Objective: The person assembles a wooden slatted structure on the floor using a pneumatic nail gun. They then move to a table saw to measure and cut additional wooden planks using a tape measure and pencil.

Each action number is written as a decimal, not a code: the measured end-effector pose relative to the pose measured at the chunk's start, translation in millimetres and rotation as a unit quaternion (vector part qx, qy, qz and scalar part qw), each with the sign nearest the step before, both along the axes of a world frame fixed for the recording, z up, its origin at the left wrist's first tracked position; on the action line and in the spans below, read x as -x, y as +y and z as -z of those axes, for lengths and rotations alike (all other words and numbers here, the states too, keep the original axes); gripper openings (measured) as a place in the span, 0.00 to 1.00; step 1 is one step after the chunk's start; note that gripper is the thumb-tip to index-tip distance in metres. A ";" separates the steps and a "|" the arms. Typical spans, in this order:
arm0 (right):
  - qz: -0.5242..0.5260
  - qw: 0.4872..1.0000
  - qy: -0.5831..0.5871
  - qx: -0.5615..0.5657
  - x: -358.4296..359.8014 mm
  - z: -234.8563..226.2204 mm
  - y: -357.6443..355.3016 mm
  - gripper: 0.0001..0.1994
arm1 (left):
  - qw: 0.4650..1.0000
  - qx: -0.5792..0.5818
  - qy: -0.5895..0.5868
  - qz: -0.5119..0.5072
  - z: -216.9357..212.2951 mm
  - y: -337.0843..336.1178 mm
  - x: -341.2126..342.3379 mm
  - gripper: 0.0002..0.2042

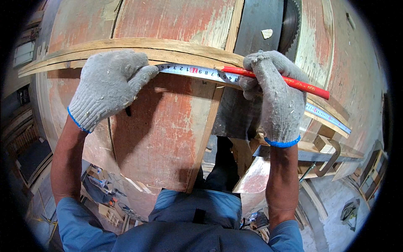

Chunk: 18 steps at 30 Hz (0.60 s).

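The landmark is the long pale wooden strip lying across the worn red-painted bench top. At the strip's left part, the left hand, in a grey knitted glove with a blue cuff, presses the end of the silver steel measuring tape flat against the strip's near edge; the fingers clamp the tape end. The tape runs rightward along the strip and past the right hand. Right of the strip's middle, the right hand, gloved alike, grips a red pencil with its tip set on the tape's scale at the strip. The tape is laid and the pencil placed; no pencil mark is visible on the strip. Beyond the strip, a circular saw blade stands in the bench.
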State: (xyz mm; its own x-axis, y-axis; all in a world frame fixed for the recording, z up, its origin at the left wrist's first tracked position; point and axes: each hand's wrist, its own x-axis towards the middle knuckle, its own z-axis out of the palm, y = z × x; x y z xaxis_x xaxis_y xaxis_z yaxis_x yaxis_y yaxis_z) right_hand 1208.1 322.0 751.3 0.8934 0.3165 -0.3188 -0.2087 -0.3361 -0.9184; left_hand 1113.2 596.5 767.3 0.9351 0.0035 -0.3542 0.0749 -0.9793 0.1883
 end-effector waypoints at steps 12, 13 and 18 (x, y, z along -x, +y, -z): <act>0.028 0.999 0.027 -0.034 -1.1 -2.4 6.4 0.13 | 1.000 0.005 -0.004 -0.010 -1.6 -0.7 -0.2 0.16; 0.032 0.998 0.039 -0.044 -1.4 -3.3 6.5 0.13 | 1.000 0.002 -0.001 -0.011 -1.9 -0.4 -0.1 0.16; 0.083 0.987 0.074 -0.114 22.9 -20.6 -24.9 0.13 | 1.000 0.012 -0.005 -0.015 -2.8 -3.8 -1.8 0.15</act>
